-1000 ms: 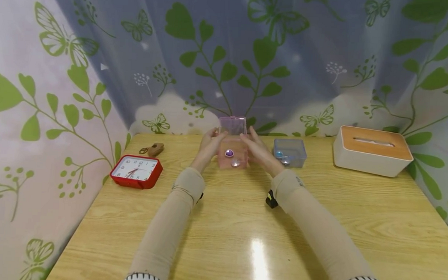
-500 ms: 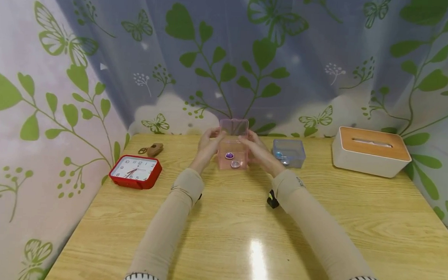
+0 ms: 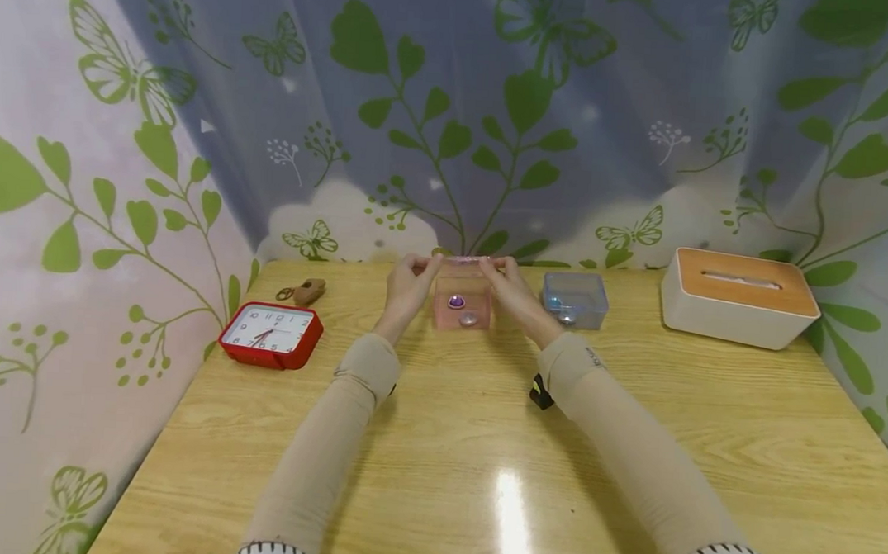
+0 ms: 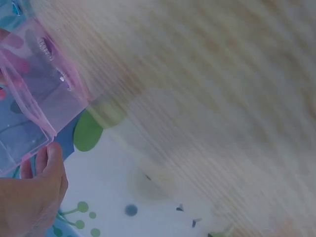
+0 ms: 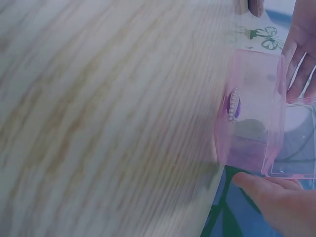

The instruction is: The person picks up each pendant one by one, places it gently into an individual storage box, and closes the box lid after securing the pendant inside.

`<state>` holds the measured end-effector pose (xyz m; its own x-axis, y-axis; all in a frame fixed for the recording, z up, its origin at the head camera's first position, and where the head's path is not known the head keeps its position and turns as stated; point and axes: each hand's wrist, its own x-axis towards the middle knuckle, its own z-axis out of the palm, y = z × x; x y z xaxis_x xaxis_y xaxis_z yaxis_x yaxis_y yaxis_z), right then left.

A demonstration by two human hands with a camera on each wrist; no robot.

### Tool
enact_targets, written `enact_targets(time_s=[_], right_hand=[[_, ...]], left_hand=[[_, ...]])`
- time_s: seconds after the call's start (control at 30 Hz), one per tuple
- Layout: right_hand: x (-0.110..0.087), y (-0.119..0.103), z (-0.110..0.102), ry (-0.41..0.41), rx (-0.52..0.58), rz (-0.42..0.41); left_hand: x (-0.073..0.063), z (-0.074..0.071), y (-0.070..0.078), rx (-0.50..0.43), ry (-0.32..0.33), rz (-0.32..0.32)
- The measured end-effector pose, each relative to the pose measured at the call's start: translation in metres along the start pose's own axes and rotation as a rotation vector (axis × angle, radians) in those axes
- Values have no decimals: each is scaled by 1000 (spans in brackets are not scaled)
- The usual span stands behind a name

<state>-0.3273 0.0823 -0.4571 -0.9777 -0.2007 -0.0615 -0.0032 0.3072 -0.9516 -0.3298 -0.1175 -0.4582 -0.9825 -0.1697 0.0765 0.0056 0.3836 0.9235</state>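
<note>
In the head view a pink see-through box [image 3: 462, 304] stands on the table, its hinged lid [image 3: 465, 266] raised and tilted, seen nearly edge-on. Inside lie a purple gem [image 3: 455, 301] with a beaded rim and a clear gem [image 3: 469, 319]. My left hand [image 3: 409, 290] pinches the left edge of the lid between thumb and fingers. On the other side my right hand [image 3: 514, 293] holds the lid's right edge the same way. The left wrist view shows the left fingertips at the lid [image 4: 19, 143]; the right thumb is beside the box in the right wrist view.
A blue see-through box [image 3: 575, 301] with several gems sits right of the pink one. Farther right stands a white tissue box [image 3: 736, 300] with a wooden top. At left are a red clock [image 3: 272, 336] and a brown key fob [image 3: 309, 292]. A patterned curtain hangs behind.
Both hands have shifted up to the lid's outer edge. The lid has gone from standing upright to tilted, its top edge lower in view. The pink box stays in place.
</note>
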Motion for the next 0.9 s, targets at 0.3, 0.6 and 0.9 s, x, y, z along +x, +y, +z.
enact_targets(time_s=[0.3, 0.6, 0.9], right_hand=[[2, -1, 1, 38, -83, -8], [-2, 1, -7, -77, -219, -63], [-6, 9, -9, -172, -397, -121]], left_hand=[[-6, -7, -3, -12, -90, 32], [-10, -13, -10, 135, -248, 117], [-15, -12, -17, 321, -326, 231]])
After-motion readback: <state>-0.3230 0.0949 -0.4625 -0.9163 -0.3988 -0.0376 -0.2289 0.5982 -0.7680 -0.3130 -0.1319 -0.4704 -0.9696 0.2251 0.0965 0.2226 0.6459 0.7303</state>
